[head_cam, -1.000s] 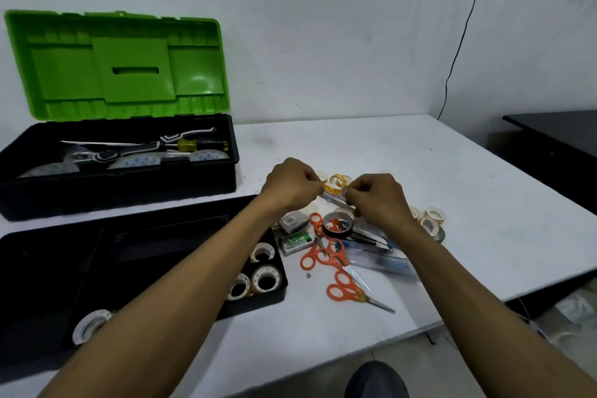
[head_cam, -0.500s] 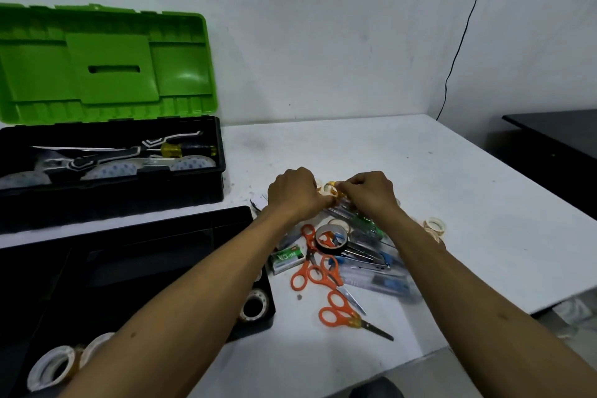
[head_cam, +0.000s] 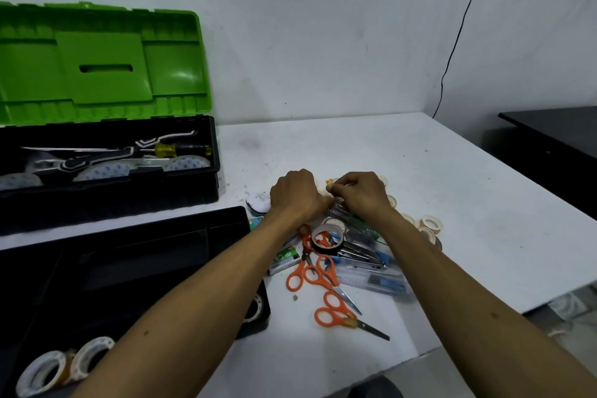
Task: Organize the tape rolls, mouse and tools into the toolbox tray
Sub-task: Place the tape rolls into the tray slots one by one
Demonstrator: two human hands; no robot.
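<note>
My left hand [head_cam: 295,194] and my right hand [head_cam: 360,195] meet knuckles-up over the far side of a pile on the white table. My right fingers pinch a small yellowish tape roll [head_cam: 330,186]. My left fingers curl under the hand, so what they touch is hidden. Just left of that hand lies a white mouse [head_cam: 258,202]. The pile holds a black tape roll [head_cam: 326,241], orange scissors [head_cam: 337,315] and more small tape rolls [head_cam: 429,224]. The black tray [head_cam: 135,245] at lower left contains tape rolls [head_cam: 48,371].
An open toolbox [head_cam: 109,194] with a green lid [head_cam: 103,64] stands at the back left with tools inside. A green staple box [head_cam: 284,258] and a clear plastic case [head_cam: 371,281] lie in the pile. The table's front edge [head_cam: 420,355] runs close by, and a black desk [head_cam: 555,129] stands at right.
Both hands came down from holding a thin item between them above the pile and now rest on the small rolls at its far side. The view shifted slightly right.
</note>
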